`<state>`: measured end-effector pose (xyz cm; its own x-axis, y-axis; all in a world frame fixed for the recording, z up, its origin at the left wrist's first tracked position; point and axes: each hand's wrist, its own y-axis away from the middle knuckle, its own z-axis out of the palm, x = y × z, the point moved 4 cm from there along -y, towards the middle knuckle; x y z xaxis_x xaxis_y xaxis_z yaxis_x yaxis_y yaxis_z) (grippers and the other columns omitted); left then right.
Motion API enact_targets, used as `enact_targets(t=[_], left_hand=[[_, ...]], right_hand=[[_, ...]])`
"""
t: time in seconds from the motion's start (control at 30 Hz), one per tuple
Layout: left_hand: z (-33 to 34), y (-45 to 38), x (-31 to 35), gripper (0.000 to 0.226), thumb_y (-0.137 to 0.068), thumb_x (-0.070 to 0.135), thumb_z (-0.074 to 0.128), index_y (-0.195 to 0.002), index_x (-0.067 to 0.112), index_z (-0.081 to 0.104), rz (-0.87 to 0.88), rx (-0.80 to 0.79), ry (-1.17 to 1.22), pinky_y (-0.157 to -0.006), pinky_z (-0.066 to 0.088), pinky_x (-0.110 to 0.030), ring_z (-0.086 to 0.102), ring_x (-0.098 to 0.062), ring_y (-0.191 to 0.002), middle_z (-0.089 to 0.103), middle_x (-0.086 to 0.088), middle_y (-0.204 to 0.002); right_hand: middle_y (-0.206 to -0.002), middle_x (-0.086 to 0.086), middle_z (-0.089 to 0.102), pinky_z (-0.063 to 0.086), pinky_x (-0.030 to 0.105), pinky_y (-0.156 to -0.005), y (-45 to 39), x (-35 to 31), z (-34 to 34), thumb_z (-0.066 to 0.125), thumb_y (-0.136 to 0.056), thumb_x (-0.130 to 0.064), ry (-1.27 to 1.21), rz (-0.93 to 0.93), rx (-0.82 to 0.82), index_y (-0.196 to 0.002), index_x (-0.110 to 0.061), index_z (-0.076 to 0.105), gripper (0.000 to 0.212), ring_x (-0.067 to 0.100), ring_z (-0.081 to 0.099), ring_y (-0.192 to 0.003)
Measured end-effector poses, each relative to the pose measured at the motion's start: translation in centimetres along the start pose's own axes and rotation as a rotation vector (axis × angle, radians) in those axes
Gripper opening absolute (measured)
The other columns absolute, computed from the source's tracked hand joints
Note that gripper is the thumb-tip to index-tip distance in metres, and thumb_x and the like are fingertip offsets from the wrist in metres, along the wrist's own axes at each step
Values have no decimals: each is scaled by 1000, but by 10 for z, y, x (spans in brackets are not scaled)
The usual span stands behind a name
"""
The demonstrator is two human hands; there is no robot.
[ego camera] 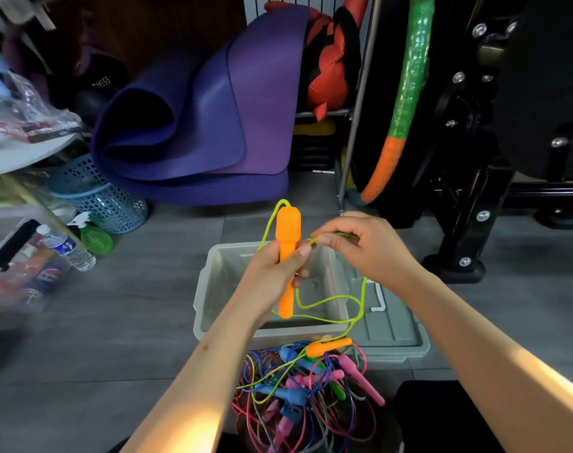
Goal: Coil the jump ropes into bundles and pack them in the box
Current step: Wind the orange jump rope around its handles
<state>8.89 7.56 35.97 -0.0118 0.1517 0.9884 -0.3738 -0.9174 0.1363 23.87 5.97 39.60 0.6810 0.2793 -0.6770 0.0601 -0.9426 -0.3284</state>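
My left hand (275, 269) grips an orange jump-rope handle (287, 237) upright above the clear plastic box (210, 289). My right hand (366, 246) pinches the yellow-green cord (327, 300) just right of that handle. The cord loops over the handle's top, hangs down across the box and runs to a second orange handle (327, 346) lying on the pile. A tangled pile of jump ropes (304, 393) with pink, blue and green handles lies on the floor in front of the box.
The box lid (393, 325) lies to the right of the box. A rolled purple mat (196, 125) stands behind. A blue basket (98, 194), bottles (69, 246) and bags crowd the left. A black machine frame (468, 223) and a hoop (406, 103) stand at right.
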Motion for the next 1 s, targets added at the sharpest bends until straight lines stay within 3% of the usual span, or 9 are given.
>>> enact_targets(t=[0.1,0.2,0.27,0.43,0.57,0.67,0.8,0.9,1.0], left_hand=[[-7,-3,-1,13,-96,11,51,-84,12,57,-17,116,127,-50,37,-17,43,-8,-56,48,0,-66],[-19,-7,3,15,-96,10,50,-82,11,55,6,197,296,-47,36,-15,41,-6,-52,48,3,-64],[-28,-9,3,14,-96,10,50,-83,10,56,12,241,310,-48,36,-15,43,-4,-50,49,2,-67],[-35,-8,1,8,-94,18,56,-91,16,63,-19,287,103,-51,40,-17,52,-4,-59,64,4,-84],[-31,-5,1,14,-94,17,56,-106,20,62,-41,243,89,-56,41,-18,61,-3,-67,65,10,-103],[-19,-2,3,18,-94,15,55,-111,19,61,-33,159,99,-56,39,-17,64,-2,-68,65,11,-107],[-1,2,3,18,-95,11,52,-109,14,61,-57,9,108,-53,39,-15,65,-5,-70,67,6,-104],[3,2,1,11,-95,10,51,-93,13,61,-66,-33,82,-52,40,-16,57,-5,-61,63,0,-82],[-3,-1,1,15,-95,6,49,-82,11,55,-88,55,200,-47,37,-16,45,-7,-55,50,-2,-72]], right_hand=[[-63,-11,55,34,13,-57,0,7,4,66,-84,-36,69,98,-156,-76,-26,63,13,0,49,-58],[-63,-10,55,36,21,-60,11,28,12,51,-93,-44,326,280,-648,-70,-24,55,31,-2,47,-57],[-68,-11,59,36,19,-61,19,42,11,41,-97,-44,335,385,-781,-70,-23,54,37,-3,48,-59],[-63,-4,52,40,26,-57,7,44,-14,35,-98,-43,103,470,-375,-78,-21,54,36,10,48,-53],[-65,-8,47,34,23,-59,-1,21,-29,39,-99,-32,-18,337,-85,-84,-16,54,27,4,42,-57],[-62,-8,51,32,15,-55,-1,7,-17,49,-96,-23,99,134,-75,-83,-16,53,16,-1,47,-56],[-68,-10,50,33,15,-60,0,0,1,56,-93,-21,133,-25,-66,-83,-14,60,13,8,45,-65],[-72,-8,55,35,16,-63,1,-3,-1,58,-91,-24,85,-48,-39,-83,-18,61,11,8,48,-69],[-67,-5,56,37,22,-60,3,8,4,61,-88,-34,118,77,-173,-78,-20,57,18,6,47,-58]])
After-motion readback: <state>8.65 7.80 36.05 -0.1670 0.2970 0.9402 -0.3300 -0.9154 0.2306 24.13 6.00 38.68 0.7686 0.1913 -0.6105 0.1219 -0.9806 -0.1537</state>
